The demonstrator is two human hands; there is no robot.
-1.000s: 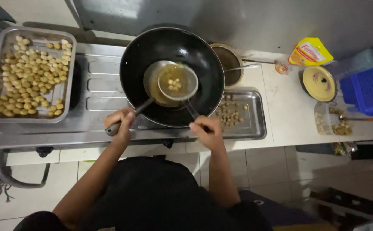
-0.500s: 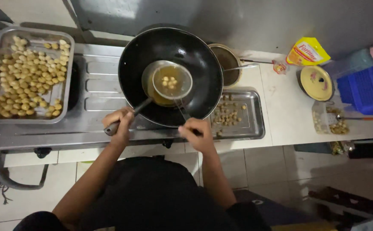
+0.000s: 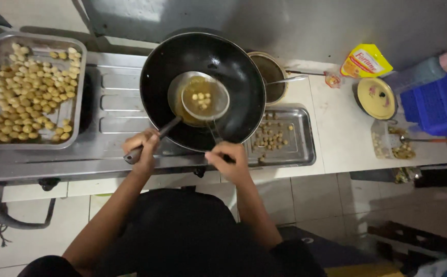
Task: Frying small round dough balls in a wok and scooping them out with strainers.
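Fried balls point(image 3: 201, 99) sit in my strainer point(image 3: 206, 101) over the wok point(image 3: 203, 87); both grips clamp handles; few reached the tray point(image 3: 305, 149) right of it.

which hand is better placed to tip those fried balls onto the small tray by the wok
Right, probably. The right hand holds the wire skimmer carrying the balls and sits beside the small tray. The left hand grips the ladle handle on the far side.

Dim overhead light, dark lower frame, edges slightly warped.
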